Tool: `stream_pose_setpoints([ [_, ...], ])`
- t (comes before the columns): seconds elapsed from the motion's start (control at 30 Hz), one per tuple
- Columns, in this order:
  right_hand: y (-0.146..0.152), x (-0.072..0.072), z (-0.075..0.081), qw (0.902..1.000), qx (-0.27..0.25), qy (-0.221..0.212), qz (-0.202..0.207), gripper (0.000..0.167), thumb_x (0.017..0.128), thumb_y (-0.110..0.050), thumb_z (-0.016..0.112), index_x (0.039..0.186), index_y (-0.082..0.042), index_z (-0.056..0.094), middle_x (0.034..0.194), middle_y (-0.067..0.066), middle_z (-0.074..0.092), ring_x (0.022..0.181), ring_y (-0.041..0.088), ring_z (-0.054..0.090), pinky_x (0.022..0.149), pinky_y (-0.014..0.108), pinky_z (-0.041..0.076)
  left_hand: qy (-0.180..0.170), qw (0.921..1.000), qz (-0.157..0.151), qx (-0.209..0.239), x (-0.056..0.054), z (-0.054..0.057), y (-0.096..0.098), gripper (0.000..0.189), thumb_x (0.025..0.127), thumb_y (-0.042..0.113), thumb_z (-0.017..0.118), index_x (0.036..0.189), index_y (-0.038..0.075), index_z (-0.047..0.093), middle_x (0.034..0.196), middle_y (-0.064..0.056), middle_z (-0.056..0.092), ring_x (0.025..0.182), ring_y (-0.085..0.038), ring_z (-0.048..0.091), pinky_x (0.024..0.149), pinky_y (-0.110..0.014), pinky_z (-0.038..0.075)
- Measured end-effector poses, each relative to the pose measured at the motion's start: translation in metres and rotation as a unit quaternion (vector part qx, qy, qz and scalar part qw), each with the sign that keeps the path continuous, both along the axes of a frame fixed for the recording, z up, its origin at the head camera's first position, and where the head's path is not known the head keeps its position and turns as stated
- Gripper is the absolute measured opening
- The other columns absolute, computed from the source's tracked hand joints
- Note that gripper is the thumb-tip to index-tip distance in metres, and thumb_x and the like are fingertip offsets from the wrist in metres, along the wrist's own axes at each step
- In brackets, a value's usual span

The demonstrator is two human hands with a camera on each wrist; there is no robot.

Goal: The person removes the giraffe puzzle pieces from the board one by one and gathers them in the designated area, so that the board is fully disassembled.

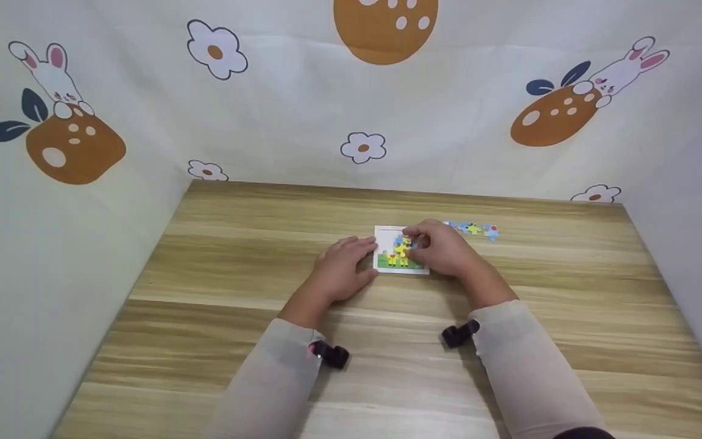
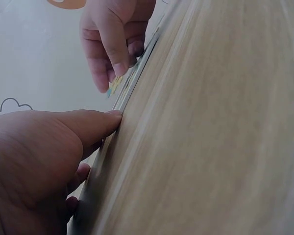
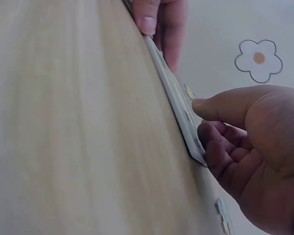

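A small square jigsaw puzzle board [image 1: 386, 236] with a white border lies on the table, its lower part filled with green and yellow picture pieces. My left hand [image 1: 342, 268] rests at the board's left edge, thumb and fingertips touching it. Over the board, my right hand [image 1: 445, 249] pinches a yellow puzzle piece [image 1: 402, 250] between thumb and fingers. Both wrist views show this piece [image 2: 114, 84] tilted just above the board's surface. The right fingers hide the board's upper right part.
Several loose puzzle pieces [image 1: 473, 228], blue and yellow, lie in a row right of the board, partly behind the right hand. The wooden table [image 1: 253, 244] meets a printed cloth wall [image 1: 290, 110] at the back and sides.
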State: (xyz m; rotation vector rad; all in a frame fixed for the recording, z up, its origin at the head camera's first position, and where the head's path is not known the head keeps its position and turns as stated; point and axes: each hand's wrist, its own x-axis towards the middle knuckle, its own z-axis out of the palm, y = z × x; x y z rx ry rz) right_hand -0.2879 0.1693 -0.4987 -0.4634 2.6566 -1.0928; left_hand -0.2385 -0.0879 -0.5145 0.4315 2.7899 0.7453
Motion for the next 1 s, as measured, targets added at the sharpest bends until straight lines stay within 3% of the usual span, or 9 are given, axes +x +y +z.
stream_pose_setpoints([
  [0.23, 0.042, -0.004, 0.007, 0.9995, -0.014, -0.014, -0.023, 0.045, 0.098, -0.016, 0.076, 0.143, -0.011, 0.069, 0.135, 0.013, 0.071, 0.113, 0.026, 0.066, 0.097, 0.038, 0.055, 0.002, 1.0, 0.002, -0.007, 0.0, -0.001, 0.001, 0.061, 0.105, 0.045, 0.066, 0.162, 0.031, 0.048, 0.173, 0.015, 0.04, 0.166, -0.02, 0.028, 0.133, -0.059, 0.021],
  [0.57, 0.117, -0.006, 0.0, 0.9943, -0.015, -0.054, -0.091, 0.048, 0.098, -0.022, 0.078, 0.144, -0.014, 0.068, 0.14, 0.013, 0.071, 0.115, 0.023, 0.065, 0.083, 0.017, 0.055, 0.003, 1.0, 0.003, -0.006, 0.001, -0.001, 0.0, 0.061, 0.105, 0.045, 0.066, 0.162, 0.03, 0.048, 0.173, 0.014, 0.04, 0.166, -0.021, 0.028, 0.134, -0.06, 0.02],
  [1.0, 0.134, -0.005, -0.005, 0.9957, -0.008, -0.039, -0.083, 0.048, 0.098, -0.019, 0.078, 0.144, -0.008, 0.068, 0.138, 0.015, 0.072, 0.111, 0.014, 0.065, 0.085, 0.011, 0.052, 0.012, 0.9999, 0.0, -0.005, 0.003, 0.001, 0.0, 0.061, 0.105, 0.045, 0.066, 0.162, 0.03, 0.049, 0.172, 0.012, 0.041, 0.165, -0.023, 0.029, 0.132, -0.061, 0.024],
])
